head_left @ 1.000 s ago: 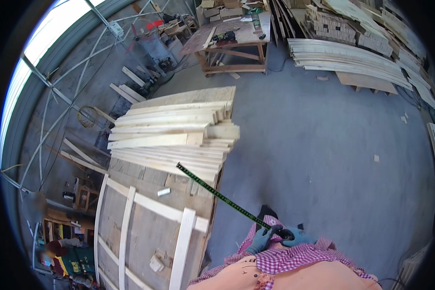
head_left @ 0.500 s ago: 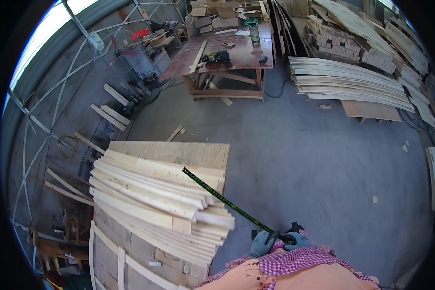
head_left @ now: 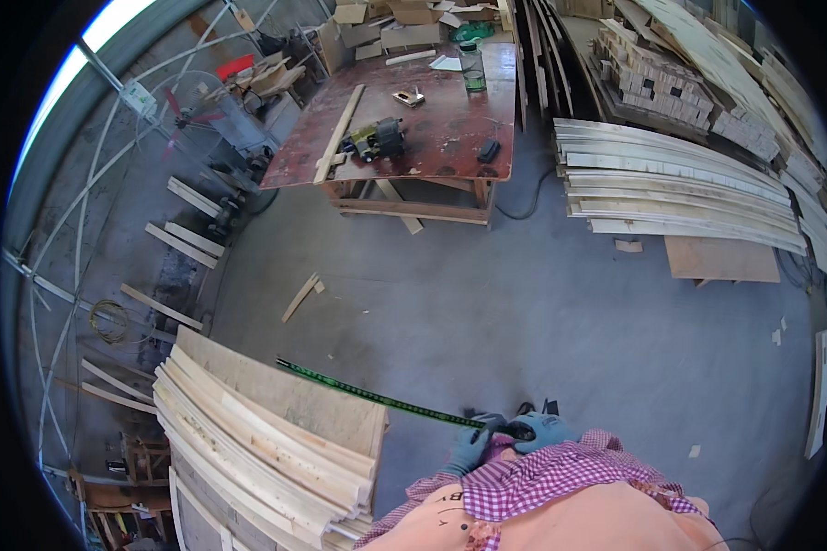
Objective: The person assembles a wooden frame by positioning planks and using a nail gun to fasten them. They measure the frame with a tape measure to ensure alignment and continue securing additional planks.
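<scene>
A tape measure (head_left: 377, 399) has its green-and-black blade drawn out to the left, its free end in the air past the far edge of the plank stack. Close to my body, my left hand (head_left: 471, 450), in a grey-blue glove, is closed around the blade near the case. My right hand (head_left: 548, 433), gloved alike, grips the dark tape case, which is mostly hidden by the fingers. Left of my hands lies a stack of pale wooden planks (head_left: 257, 436) on a wooden board (head_left: 285, 372).
Ahead stands a red-brown worktable (head_left: 432, 124) with a yellow-green power tool (head_left: 374, 140), a wooden strip (head_left: 342, 129) and a clear jar (head_left: 472, 69). Long boards (head_left: 671, 179) are piled to the right. A fan (head_left: 179, 119) stands at the left, and wood offcuts (head_left: 300, 297) lie on the floor.
The worktable appears nearer and the plank stack has shifted down and left in view. The blade has swung away from over the planks and lies flatter. Both hands keep their hold.
</scene>
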The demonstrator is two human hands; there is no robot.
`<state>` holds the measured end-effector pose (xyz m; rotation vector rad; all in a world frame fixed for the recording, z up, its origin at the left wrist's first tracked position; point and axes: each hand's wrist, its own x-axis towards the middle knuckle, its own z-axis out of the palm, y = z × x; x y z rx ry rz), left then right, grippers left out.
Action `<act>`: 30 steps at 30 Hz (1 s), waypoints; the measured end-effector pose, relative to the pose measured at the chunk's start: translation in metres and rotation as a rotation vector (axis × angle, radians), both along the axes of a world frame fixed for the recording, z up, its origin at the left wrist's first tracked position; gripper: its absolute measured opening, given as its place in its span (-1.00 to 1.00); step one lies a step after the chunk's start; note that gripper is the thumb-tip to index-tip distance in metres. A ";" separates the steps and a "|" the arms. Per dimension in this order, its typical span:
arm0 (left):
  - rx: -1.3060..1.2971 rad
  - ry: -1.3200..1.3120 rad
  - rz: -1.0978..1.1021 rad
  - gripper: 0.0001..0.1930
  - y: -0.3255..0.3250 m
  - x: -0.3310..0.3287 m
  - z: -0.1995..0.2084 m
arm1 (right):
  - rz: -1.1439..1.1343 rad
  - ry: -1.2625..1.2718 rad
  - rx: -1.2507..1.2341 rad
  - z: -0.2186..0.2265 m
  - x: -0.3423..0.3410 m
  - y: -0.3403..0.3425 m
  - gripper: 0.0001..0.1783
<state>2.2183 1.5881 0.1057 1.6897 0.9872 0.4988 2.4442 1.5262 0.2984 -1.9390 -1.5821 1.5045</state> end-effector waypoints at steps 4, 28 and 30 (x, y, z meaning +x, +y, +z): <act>-0.216 0.154 -0.102 -0.76 0.100 0.122 0.128 | -0.056 -0.014 0.057 -0.011 0.097 0.068 -0.37; -0.654 0.200 0.217 -0.26 0.562 0.552 0.112 | 0.333 0.120 -0.001 -0.042 0.540 0.625 -0.37; -0.634 0.174 0.409 -0.19 0.572 0.593 0.086 | 0.347 0.195 -0.061 -0.045 0.589 0.670 -0.46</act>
